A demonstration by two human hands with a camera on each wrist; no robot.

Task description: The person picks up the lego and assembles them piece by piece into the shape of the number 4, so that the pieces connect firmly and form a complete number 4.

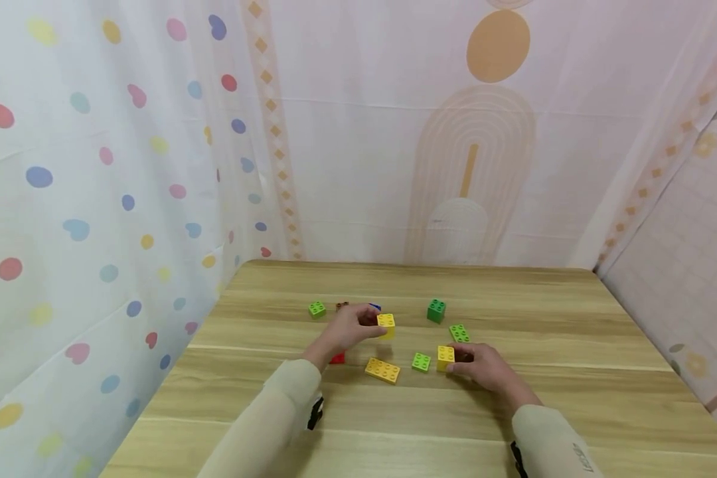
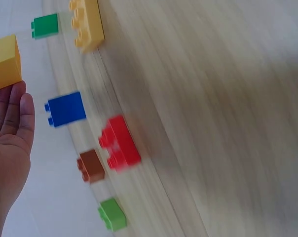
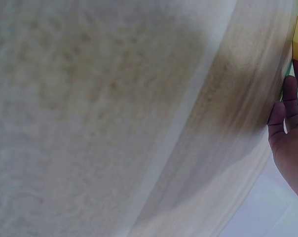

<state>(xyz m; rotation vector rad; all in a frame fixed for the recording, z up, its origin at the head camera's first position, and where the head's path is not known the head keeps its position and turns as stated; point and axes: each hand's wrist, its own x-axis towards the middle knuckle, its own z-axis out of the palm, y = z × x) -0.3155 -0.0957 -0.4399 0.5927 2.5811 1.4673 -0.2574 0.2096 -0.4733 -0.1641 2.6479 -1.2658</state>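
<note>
Desk [image 1: 406, 425], wood-grained; patterned curtain [image 1: 346, 166] behind. First yellow block [image 1: 386, 322]: raised above the desk, pinched at the fingertips of the left hand [image 1: 352, 326]. Second yellow block [image 1: 445, 358]: pinched between thumb and fingers of the right hand [image 1: 485, 366], near a flat lime block [image 1: 421, 362]. Red block [image 2: 123, 143], brown block [image 2: 92, 166], blue block [image 2: 66, 109]: partly hidden by the left hand and arm in the head view. Right wrist view: second yellow block cut off at the edge.

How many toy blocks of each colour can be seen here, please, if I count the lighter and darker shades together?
Yellow blocks: 3
Green blocks: 4
Red block: 1
Blue block: 1
Brown block: 1
Total: 10
</note>
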